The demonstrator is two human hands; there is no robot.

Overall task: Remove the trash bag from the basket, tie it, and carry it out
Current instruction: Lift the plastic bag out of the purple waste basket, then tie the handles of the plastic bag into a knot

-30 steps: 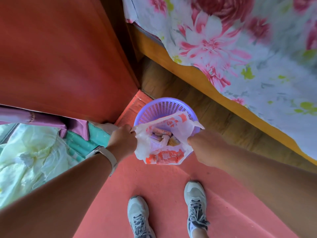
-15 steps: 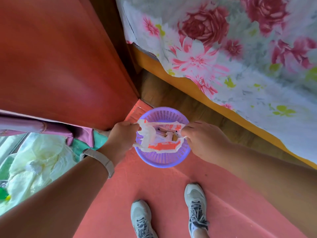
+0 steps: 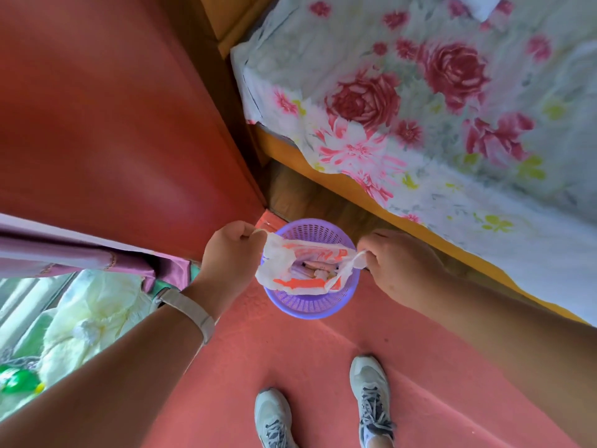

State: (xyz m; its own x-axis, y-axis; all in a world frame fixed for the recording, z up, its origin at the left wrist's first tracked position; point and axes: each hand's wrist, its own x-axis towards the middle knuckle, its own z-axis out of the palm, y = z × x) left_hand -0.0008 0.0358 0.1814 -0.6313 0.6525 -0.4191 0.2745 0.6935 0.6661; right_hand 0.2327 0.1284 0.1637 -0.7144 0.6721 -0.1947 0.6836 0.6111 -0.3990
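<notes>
Bag: white-and-orange trash bag (image 3: 298,270) hangs over the purple basket (image 3: 311,305), mouth open, rubbish visible inside; whether its bottom has cleared the rim is hidden.
Hands: left hand (image 3: 231,250) closed on the left handle, right hand (image 3: 392,263) pinching the right one, pulling them apart.
Done: bag apparently lifted free.
Left: tying, carrying out.
Surroundings: basket on the red floor (image 3: 290,360) beside the bed (image 3: 452,124).

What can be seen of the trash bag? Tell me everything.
The trash bag is thin, crinkled white plastic with orange-red print. Its mouth is open, showing wrappers inside. It sits over the purple mesh basket on the floor. The left hand and right hand each pinch one handle, pulling them apart. It is not yet tied.
</notes>
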